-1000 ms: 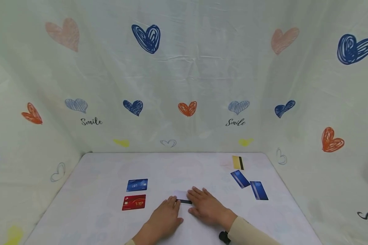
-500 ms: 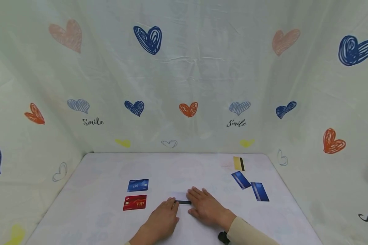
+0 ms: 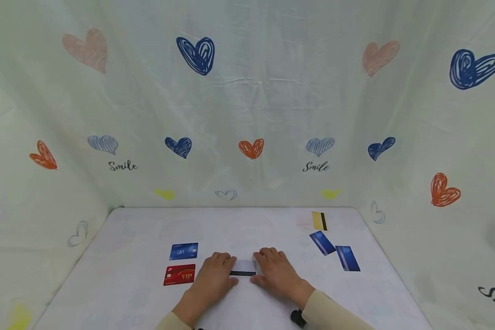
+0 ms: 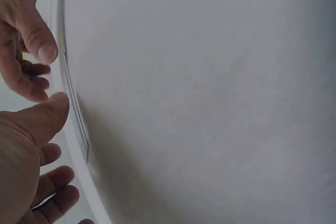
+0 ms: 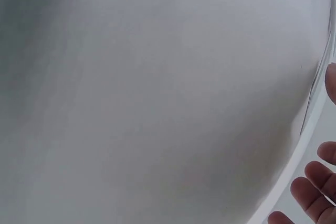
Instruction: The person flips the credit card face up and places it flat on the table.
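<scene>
A white card (image 3: 244, 265) with a black stripe along its near side lies flat on the table between my two hands in the head view. My left hand (image 3: 213, 278) is at its left edge, fingers loosely bent and thumb apart from them. At the right edge is my right hand (image 3: 278, 277), bent in much the same way. In the left wrist view the card's thin edge (image 4: 77, 113) shows beside the left thumb. The right wrist view catches only a few fingertips (image 5: 310, 195) and part of the thumb. Neither hand visibly grips the card.
Left of the hands lie a blue card (image 3: 183, 251) and a red VIP card (image 3: 179, 274). A gold card (image 3: 319, 221) and two blue cards, one tilted (image 3: 322, 243) and one lower (image 3: 348, 258), are at right. Behind the white table (image 3: 119, 256) hangs a heart-print curtain (image 3: 251, 101).
My left hand has shifted forward and left, and both hands are now more arched, at the card's two sides. More of the white card and its black stripe shows between them.
</scene>
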A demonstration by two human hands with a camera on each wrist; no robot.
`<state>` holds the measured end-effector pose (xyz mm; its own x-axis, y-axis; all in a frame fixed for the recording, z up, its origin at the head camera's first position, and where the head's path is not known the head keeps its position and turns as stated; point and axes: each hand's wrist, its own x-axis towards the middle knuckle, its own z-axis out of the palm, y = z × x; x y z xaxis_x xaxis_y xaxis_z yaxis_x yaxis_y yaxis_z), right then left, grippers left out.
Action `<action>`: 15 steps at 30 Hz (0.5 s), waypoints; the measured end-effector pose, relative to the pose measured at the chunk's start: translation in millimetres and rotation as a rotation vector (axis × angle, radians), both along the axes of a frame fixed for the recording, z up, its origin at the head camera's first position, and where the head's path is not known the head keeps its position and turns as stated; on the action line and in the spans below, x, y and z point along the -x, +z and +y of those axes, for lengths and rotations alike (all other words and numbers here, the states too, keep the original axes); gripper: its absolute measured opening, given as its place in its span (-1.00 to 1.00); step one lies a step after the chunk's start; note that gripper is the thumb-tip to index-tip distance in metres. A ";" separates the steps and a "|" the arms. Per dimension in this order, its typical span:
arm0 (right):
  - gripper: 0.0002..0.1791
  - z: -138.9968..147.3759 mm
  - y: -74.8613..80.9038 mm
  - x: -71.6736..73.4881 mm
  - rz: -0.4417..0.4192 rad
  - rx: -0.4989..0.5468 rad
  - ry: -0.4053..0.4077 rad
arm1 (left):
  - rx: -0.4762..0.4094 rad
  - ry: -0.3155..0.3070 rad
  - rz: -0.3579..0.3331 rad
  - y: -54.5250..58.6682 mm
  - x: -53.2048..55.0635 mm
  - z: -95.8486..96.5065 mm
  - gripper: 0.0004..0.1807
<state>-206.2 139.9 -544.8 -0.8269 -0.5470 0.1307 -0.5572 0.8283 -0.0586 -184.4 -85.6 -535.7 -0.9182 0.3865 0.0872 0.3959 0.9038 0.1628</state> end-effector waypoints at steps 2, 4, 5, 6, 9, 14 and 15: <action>-0.29 -2.5 -1.6 1.2 0.011 -0.005 0.006 | 0.008 0.007 0.001 -2.2 5.5 -0.8 -0.30; -0.31 -4.1 -2.9 2.1 0.018 -0.015 0.010 | 0.022 0.014 -0.003 -4.5 10.0 -1.0 -0.28; -0.32 -4.5 -3.4 2.4 0.024 -0.019 0.013 | 0.030 0.017 -0.006 -5.4 11.6 -1.0 -0.27; -0.33 -4.8 -4.0 2.8 0.033 -0.024 0.014 | 0.036 0.020 -0.008 -5.9 13.0 -0.7 -0.27; -0.35 -4.8 -4.9 4.4 0.063 -0.025 0.021 | 0.059 0.025 -0.012 -7.8 15.3 -0.1 -0.27; -0.38 -5.1 -2.4 6.9 0.088 -0.033 0.028 | 0.072 0.042 -0.006 -9.2 16.0 0.4 -0.28; -0.37 -5.1 -1.7 7.2 0.086 -0.039 0.029 | 0.071 0.045 -0.004 -9.3 16.1 0.3 -0.28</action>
<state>-213.4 134.8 -546.5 -0.7974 -0.5764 0.1786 -0.5824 0.8126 0.0221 -200.4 -85.2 -544.9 -0.9352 0.3496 0.0570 0.3537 0.9301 0.0989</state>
